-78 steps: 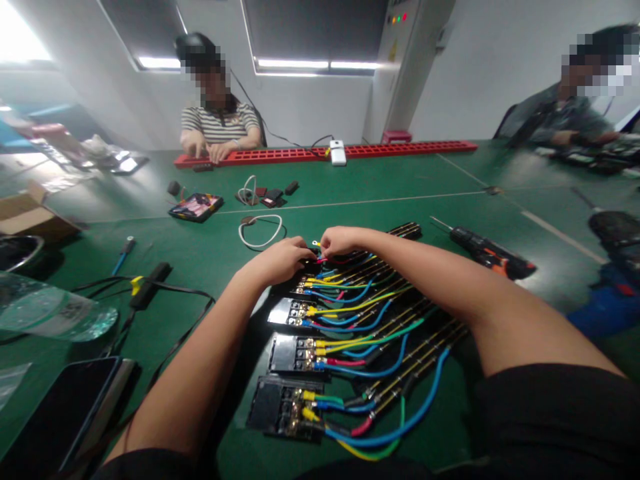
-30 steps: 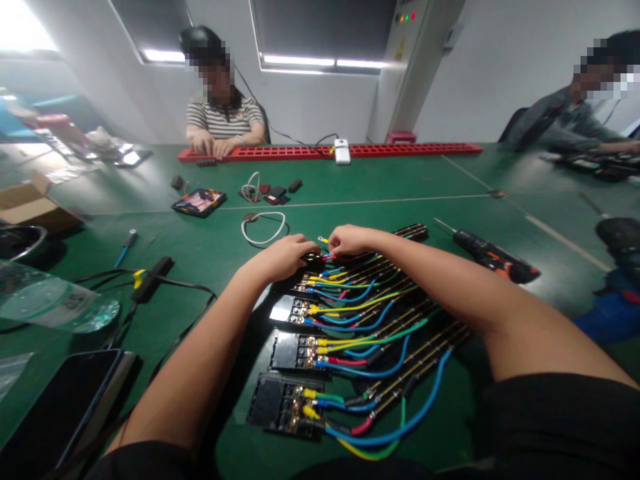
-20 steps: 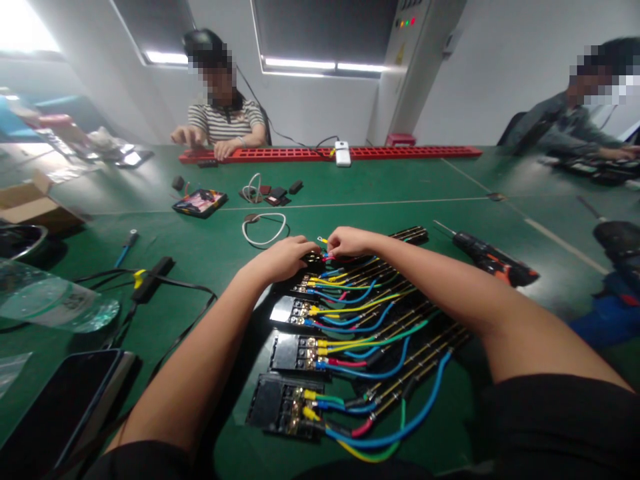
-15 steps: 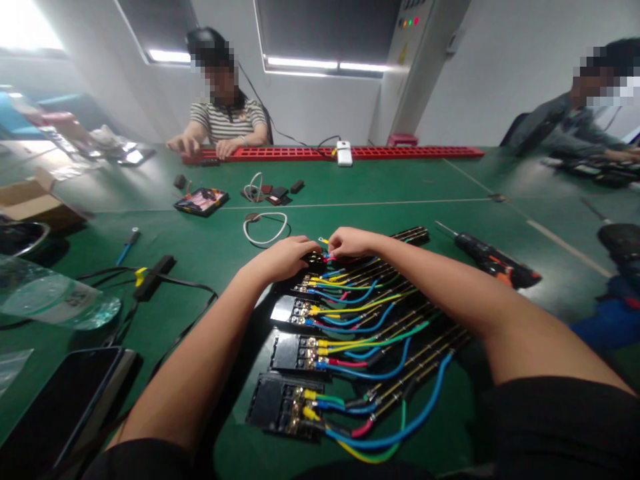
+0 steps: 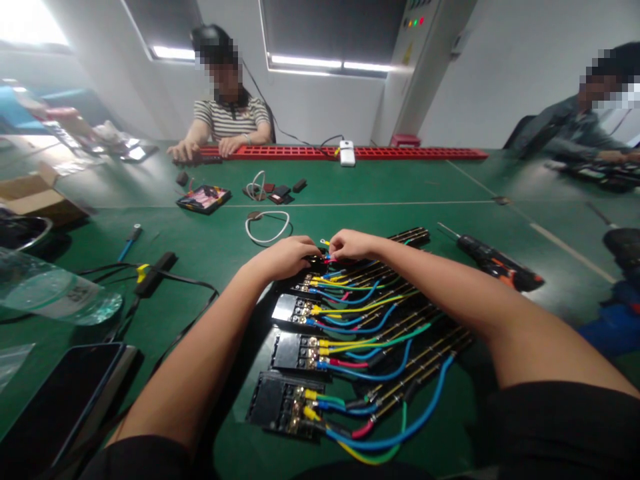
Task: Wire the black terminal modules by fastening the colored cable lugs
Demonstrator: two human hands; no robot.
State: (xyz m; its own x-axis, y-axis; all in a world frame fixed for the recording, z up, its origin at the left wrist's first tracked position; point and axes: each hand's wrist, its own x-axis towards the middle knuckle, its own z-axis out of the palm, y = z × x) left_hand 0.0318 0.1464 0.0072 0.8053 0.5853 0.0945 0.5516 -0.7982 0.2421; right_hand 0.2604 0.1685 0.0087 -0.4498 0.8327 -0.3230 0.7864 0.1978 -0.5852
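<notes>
At the far end of a row of black terminal blocks [image 5: 293,350], my left hand [image 5: 293,257] is closed over the farthest block, which it mostly covers. Just right of it, the fingertips of my right hand [image 5: 353,245] pinch a wire [image 5: 329,260] with red and blue at its end, against that block. A yellow ring terminal [image 5: 325,243] sticks up behind the fingers. Blue, yellow-green and red wires [image 5: 375,327] run from the nearer blocks to long black strips with brass-coloured rods [image 5: 415,360], fanning to the right.
An electric screwdriver [image 5: 500,261] lies to the right. On the left are a plastic bottle [image 5: 55,287], a phone [image 5: 60,407], black cables and a white cable loop [image 5: 267,228]. Two people sit across the table, one by a long red slotted strip [image 5: 420,154].
Both hands stay at the far block with almost no movement. The view has shifted slightly. The person opposite has moved a hand a little to the left along the red strip.
</notes>
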